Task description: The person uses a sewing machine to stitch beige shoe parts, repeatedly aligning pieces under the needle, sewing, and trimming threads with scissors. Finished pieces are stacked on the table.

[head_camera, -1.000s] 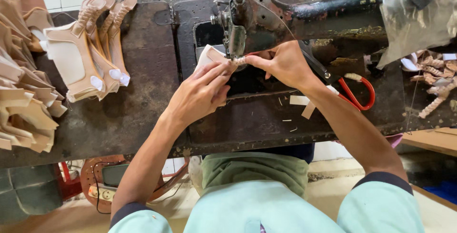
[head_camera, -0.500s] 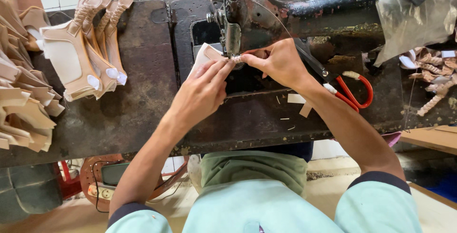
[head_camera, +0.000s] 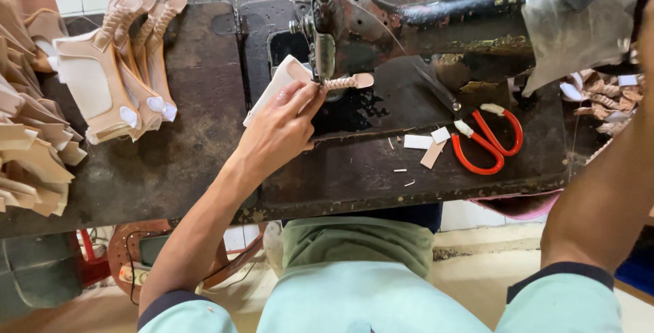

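Tan leather forms the cut shoe piece (head_camera: 289, 77) lying on the bed of the old black sewing machine (head_camera: 409, 26), its braided strap end (head_camera: 344, 82) poking out to the right from under the presser foot. The left hand (head_camera: 279, 129) lies flat on the piece, fingers lightly curled, with thumb and forefinger pinching its edge just beside the needle. The right hand cannot be seen; only the right forearm (head_camera: 606, 190) shows, rising along the right edge of the view, so I cannot tell how open that hand is.

Near the strap, on the dark worn work table (head_camera: 191, 163), lie red-handled scissors (head_camera: 487, 135), blades pointing up-left, with small pale scraps (head_camera: 426, 146) just beside them. A crumpled clear plastic bag (head_camera: 579, 20) hangs over the machine's arm at upper right, and more tan strap pieces (head_camera: 606, 98) sit under it at the table's right end. On the left side, well apart from the hand, a fanned stack of matching cut pieces (head_camera: 112, 81) with small white rounded tabs rests on the table, and a bigger heap (head_camera: 27, 142) crowds the far left edge.
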The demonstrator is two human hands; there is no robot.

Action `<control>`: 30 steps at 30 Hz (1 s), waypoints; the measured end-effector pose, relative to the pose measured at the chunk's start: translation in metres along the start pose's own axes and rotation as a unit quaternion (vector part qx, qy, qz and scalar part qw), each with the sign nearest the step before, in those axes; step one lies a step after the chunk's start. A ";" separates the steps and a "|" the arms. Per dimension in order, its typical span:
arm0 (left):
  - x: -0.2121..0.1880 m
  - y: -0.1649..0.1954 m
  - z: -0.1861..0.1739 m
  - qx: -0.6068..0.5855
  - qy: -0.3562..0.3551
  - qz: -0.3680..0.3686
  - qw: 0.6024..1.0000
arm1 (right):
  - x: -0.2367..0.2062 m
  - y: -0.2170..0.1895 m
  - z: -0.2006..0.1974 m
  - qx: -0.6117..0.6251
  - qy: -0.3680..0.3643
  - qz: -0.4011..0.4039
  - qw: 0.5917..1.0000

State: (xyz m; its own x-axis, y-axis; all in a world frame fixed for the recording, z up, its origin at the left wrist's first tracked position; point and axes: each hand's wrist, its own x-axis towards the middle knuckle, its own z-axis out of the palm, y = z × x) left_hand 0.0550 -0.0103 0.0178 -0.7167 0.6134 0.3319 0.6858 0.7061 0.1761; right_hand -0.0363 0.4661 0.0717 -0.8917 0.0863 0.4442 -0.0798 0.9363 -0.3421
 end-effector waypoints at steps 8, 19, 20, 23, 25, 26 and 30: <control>-0.001 0.000 0.002 -0.007 -0.010 0.003 1.000 | -0.046 0.023 0.036 0.080 0.128 0.044 0.988; -0.006 0.003 0.010 0.038 0.014 0.008 0.999 | -0.077 -0.201 0.062 0.139 -0.056 -0.418 0.896; -0.007 0.003 0.009 0.041 0.013 0.013 0.999 | -0.073 -0.204 0.079 0.183 -0.116 -0.394 0.893; -0.007 0.002 0.008 0.055 0.017 0.022 0.998 | -0.071 -0.190 0.113 0.231 -0.149 -0.320 0.907; -0.007 0.003 0.008 0.052 0.016 0.016 0.998 | -0.075 -0.178 0.124 0.238 -0.153 -0.309 0.908; -0.006 0.004 0.009 0.050 0.017 0.011 0.999 | -0.078 -0.174 0.127 0.241 -0.152 -0.305 0.909; -0.007 0.008 0.010 0.049 0.023 -0.010 0.998 | -0.081 -0.170 0.130 0.267 -0.159 -0.301 0.902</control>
State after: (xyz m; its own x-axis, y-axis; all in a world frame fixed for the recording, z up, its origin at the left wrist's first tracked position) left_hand 0.0640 -0.0053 0.0081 -0.7218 0.5839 0.3715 0.6545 0.7504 0.0924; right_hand -0.0085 0.2558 -0.0136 -0.6918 -0.5643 0.4506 -0.7187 0.4770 -0.5060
